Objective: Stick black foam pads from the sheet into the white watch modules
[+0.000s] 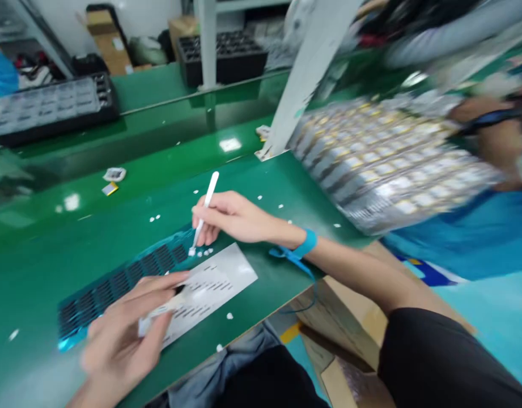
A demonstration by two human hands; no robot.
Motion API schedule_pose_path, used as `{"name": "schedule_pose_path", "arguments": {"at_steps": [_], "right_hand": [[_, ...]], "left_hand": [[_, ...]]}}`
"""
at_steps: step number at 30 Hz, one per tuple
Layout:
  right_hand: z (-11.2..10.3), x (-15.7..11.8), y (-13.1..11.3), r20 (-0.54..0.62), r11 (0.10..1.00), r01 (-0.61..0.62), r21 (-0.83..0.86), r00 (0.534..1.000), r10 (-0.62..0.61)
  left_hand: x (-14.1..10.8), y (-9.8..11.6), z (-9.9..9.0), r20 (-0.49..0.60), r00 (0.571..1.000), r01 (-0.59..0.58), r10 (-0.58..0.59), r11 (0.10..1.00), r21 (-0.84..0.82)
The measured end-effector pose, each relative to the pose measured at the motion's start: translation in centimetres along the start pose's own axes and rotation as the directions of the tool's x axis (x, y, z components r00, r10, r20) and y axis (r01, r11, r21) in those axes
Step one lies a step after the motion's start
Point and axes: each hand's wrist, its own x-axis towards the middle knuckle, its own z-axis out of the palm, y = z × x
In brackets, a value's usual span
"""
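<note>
My right hand [226, 218] grips white tweezers [208, 195] like a pen. Their tips point down at a small white piece [191, 251] beside the blue-edged sheet; I cannot tell whether they pinch it. Between the fingers and thumb of my left hand [128, 328] is a small whitish part with a dark end [175, 300], blurred and partly covered. Under that hand lies a white sheet with rows of dark strips [239, 269]. A blue sheet with black strips in blocks [111, 292] lies behind and left of it. A blue wrist strap [305, 243] circles my right wrist.
Small white scraps [155, 218] dot the green bench [158, 187]. A white post [303, 73] rises ahead. To the right are stacked wrapped trays [371, 164] and a co-worker's arm [494, 136]. A black tray [52, 107] stands back left. Cardboard [349, 311] sits below the bench edge.
</note>
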Motion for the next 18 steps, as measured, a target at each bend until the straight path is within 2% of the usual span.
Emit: {"name": "schedule_pose_path", "arguments": {"at_steps": [2, 3, 5, 7, 9, 11, 14, 18], "right_hand": [[0.2, 0.1, 0.3, -0.035, 1.0, 0.01, -0.028, 0.999, -0.011], [0.2, 0.2, 0.3, -0.049, 0.999, 0.016, -0.038, 0.999, -0.018], [0.4, 0.1, 0.5, -0.065, 0.999, 0.034, -0.038, 0.997, -0.037], [0.7, 0.0, 0.6, -0.068, 0.998, 0.06, -0.029, 0.996, -0.062], [1.0, -0.2, 0.8, -0.071, 0.996, 0.09, -0.025, 0.993, -0.092], [1.4, -0.4, 1.0, -0.082, 0.992, 0.118, -0.035, 0.989, -0.12], [2.0, -0.7, 1.3, -0.109, 0.988, 0.137, -0.072, 0.983, -0.144], [2.4, -1.0, 1.3, -0.145, 0.981, 0.139, -0.135, 0.977, -0.158]], "left_hand": [[-0.1, 0.0, -0.3, -0.136, 0.979, 0.15, -0.151, 0.989, -0.014], [0.0, 0.0, -0.5, -0.168, 0.964, 0.204, -0.204, 0.979, -0.016], [0.3, -0.1, -0.8, -0.143, 0.952, 0.269, -0.271, 0.962, -0.034], [0.7, -0.2, -1.0, -0.039, 0.945, 0.321, -0.324, 0.945, -0.069], [1.0, -0.2, -0.9, 0.043, 0.92, 0.392, -0.389, 0.914, -0.106], [1.1, 0.1, -0.5, 0.015, 0.872, 0.487, -0.489, 0.865, -0.124], [1.2, 0.6, 0.5, -0.099, 0.797, 0.579, -0.596, 0.801, -0.152], [1.5, 1.0, 1.0, -0.092, 0.781, 0.593, -0.617, 0.78, -0.198]]}}
